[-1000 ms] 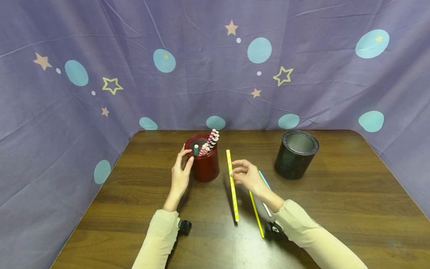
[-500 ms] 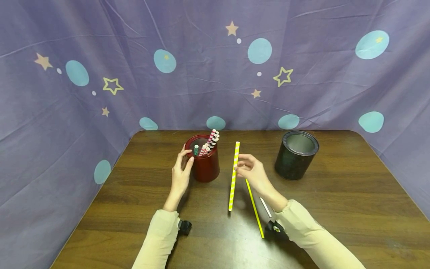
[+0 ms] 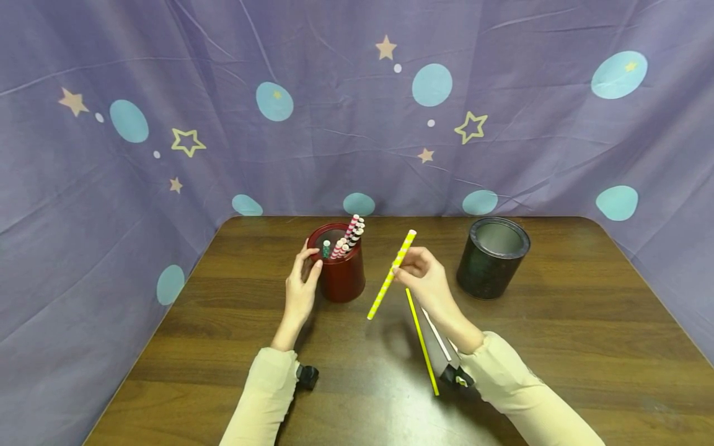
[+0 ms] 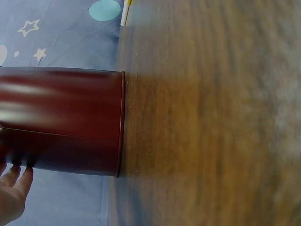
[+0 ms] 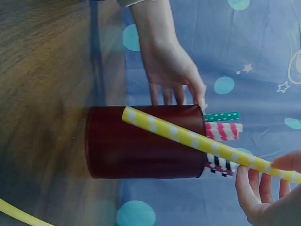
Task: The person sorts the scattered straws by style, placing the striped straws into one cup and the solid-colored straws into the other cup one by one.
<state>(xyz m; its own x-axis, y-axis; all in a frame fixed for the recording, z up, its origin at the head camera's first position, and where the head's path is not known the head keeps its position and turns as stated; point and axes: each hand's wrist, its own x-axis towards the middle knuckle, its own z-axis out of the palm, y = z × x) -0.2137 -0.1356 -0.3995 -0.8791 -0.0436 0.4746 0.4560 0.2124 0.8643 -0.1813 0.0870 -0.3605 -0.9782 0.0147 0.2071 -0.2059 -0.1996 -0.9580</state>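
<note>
My left hand [image 3: 302, 290] grips the side of a dark red can [image 3: 344, 282], fingers and thumb at its rim. Several paper straws stand in that can: a green dotted one [image 5: 225, 116], pink-striped ones [image 5: 223, 132] and black-striped ones [image 5: 221, 162]. To the right of the can, my right hand [image 3: 428, 284] pinches a yellow paper straw with white dots [image 3: 383, 290] between thumb and fingers. This straw is raised off the table and tilted, its lower end toward the front left. In the right wrist view it crosses in front of the red can.
Under and in front of my right hand, a yellow straw [image 3: 422, 344] and a white straw [image 3: 437, 337], partly hidden, lie on the wooden table [image 3: 223, 334]. A dark, open can [image 3: 486, 269] stands at the back right. A purple patterned curtain [image 3: 346, 161] hangs behind.
The yellow dotted straw has risen and turned from leaning left to leaning right at its top. My right hand has moved slightly right and back; my left hand has stayed on the can.
</note>
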